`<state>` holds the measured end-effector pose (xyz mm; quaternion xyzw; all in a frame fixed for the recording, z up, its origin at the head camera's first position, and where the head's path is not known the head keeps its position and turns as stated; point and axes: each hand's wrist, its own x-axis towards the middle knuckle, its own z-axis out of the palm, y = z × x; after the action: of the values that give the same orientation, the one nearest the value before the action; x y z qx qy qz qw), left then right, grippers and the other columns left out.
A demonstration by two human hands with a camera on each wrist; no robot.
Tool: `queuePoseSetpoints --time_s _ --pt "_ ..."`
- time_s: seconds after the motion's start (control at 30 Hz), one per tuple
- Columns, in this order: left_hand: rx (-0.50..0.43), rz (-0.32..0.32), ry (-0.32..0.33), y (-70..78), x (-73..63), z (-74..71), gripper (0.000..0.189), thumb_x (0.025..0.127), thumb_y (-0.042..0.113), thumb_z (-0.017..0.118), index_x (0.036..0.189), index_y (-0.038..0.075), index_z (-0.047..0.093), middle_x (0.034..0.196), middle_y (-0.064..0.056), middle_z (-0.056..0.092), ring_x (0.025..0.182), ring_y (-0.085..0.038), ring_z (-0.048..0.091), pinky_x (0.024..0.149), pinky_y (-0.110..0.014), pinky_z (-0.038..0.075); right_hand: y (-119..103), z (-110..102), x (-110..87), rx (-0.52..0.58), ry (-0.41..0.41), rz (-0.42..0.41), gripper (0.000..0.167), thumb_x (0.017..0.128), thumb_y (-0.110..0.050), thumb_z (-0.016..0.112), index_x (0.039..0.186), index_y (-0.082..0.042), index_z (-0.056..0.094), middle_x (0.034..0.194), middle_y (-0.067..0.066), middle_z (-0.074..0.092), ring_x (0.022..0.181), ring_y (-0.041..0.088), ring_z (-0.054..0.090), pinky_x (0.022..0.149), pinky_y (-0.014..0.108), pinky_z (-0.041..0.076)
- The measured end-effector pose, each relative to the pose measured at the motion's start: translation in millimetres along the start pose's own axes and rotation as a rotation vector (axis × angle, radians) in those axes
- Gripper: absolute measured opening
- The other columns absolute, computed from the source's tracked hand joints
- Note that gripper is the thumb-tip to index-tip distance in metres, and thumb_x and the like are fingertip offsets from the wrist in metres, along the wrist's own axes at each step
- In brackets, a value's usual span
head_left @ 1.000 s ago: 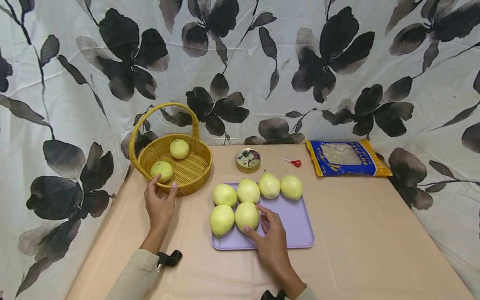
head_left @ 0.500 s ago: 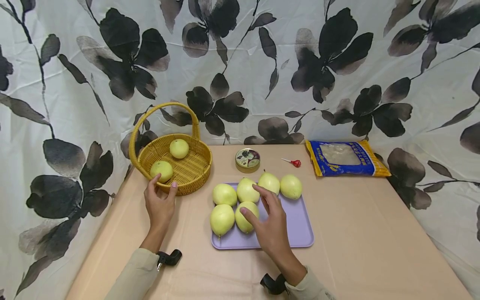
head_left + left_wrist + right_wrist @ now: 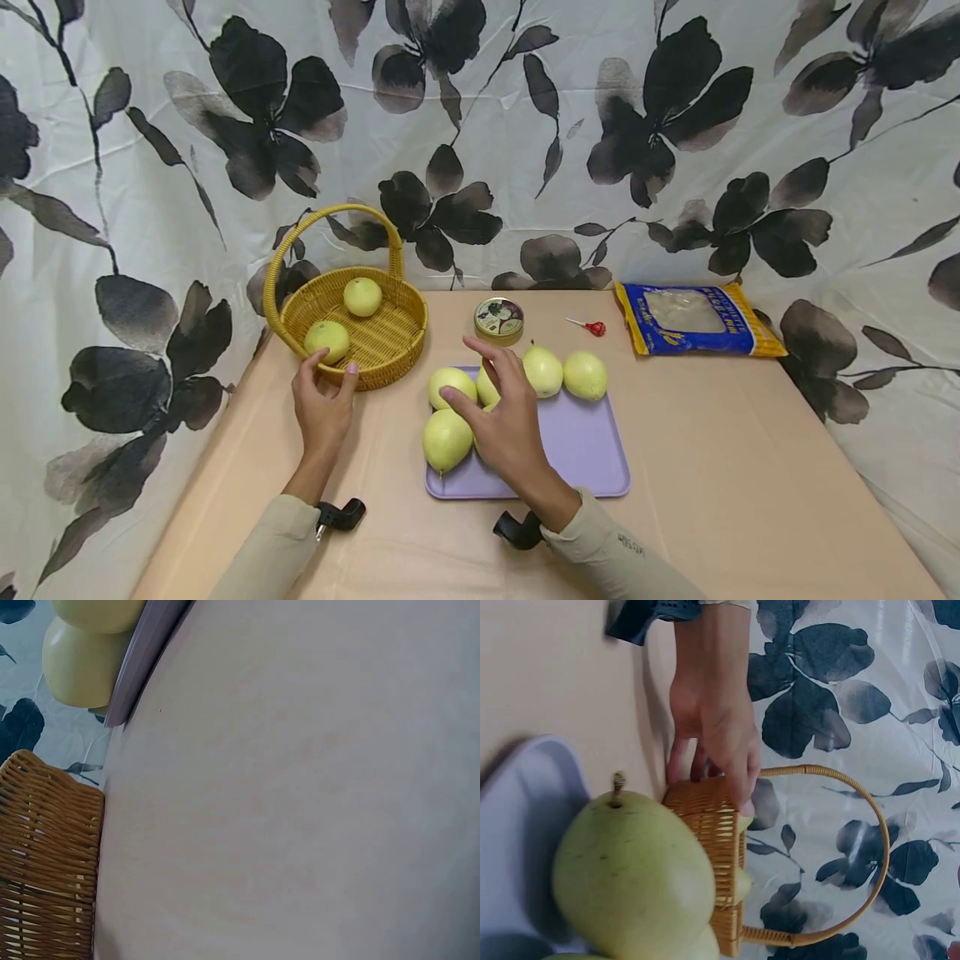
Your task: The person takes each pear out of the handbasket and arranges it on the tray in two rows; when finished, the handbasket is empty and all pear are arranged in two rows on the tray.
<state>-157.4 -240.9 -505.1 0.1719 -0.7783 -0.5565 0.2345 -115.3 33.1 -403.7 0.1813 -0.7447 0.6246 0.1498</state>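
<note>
Yellow woven basket (image 3: 392, 373) — left hand (image 3: 324, 414) grips its near side. Right hand (image 3: 512, 429) empty, fingers parted, above pears (image 3: 447, 440) on lilac tray (image 3: 587, 450). Best: brace basket, cup one pear — without nudging neighbours.

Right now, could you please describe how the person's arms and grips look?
Left sleeve and right sleeve are long and beige; the right bears dark lettering, too small to read. A black device sits at the left wrist, another at the right. Left grip and right grip wear no gloves.
</note>
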Motion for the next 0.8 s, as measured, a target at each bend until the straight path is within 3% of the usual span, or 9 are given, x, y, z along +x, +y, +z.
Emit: queuePoseSetpoints --time_s 0.17,0.37,0.53,0.8 --pt "0.017 0.012 0.007 -1.6 0.6 1.4 0.059 0.101 0.039 0.073 0.151 0.018 0.049 0.161 -0.016 0.035 0.154 -0.035 0.037 0.121 -0.056 0.046 -8.1 14.1 14.7 0.011 -0.026 -0.047 0.063 0.09 -0.013 0.087 0.148 -0.017 0.06 0.148 0.0 0.056 0.146 0.015 0.05 0.124 0.026 0.04" --pt "0.026 0.021 0.007 -3.0 2.4 1.7 0.058 0.101 0.041 0.073 0.148 0.016 0.05 0.16 -0.017 0.035 0.154 -0.036 0.038 0.121 -0.057 0.045 -19.9 34.5 31.9 0.05 -0.063 -0.111 0.063 0.091 -0.016 0.086 0.148 -0.012 0.059 0.146 0.004 0.058 0.145 0.016 0.052 0.124 0.03 0.042" --pt "0.038 0.037 0.01 -1.3 3.5 1.4 0.058 0.1 0.039 0.075 0.145 0.012 0.052 0.158 -0.018 0.036 0.152 -0.038 0.04 0.124 -0.057 0.041 -29.5 53.2 46.9 0.136 -0.096 -0.109 0.061 0.091 -0.014 0.086 0.146 -0.008 0.059 0.147 0.005 0.058 0.145 0.015 0.052 0.124 0.028 0.041" --pt "0.081 0.039 0.016 1.6 0.2 0.6 0.054 0.101 0.039 0.075 0.142 0.012 0.053 0.156 -0.018 0.038 0.151 -0.038 0.041 0.126 -0.058 0.036 -32.7 81.9 71.8 0.17 -0.1 -0.104 0.061 0.09 -0.015 0.087 0.144 -0.007 0.06 0.148 0.003 0.062 0.139 0.01 0.057 0.12 0.025 0.046"
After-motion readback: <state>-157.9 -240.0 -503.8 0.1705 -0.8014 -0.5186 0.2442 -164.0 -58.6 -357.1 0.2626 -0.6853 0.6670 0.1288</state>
